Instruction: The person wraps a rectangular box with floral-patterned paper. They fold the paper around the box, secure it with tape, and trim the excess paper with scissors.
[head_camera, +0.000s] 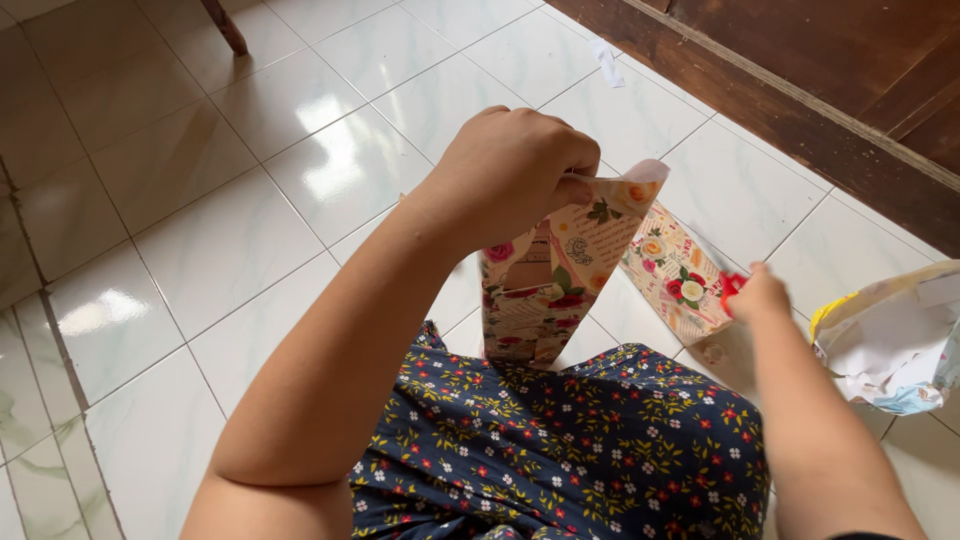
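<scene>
My left hand (510, 170) pinches the top edge of a folded piece of floral patterned paper (545, 290), holding it upright above my lap. My right hand (758, 295) reaches down to the floor and touches a small red object (731, 287) lying on a second flat sheet of floral paper (672, 270). What the red object is I cannot make out. My lap is covered by a dark blue dress with small flowers (580, 450).
White glossy floor tiles (250, 220) spread to the left and ahead. A dark wooden board or door base (800, 90) runs along the top right. A crumpled bag with paper (890, 340) lies at the right. A white scrap (607, 62) lies near the wood.
</scene>
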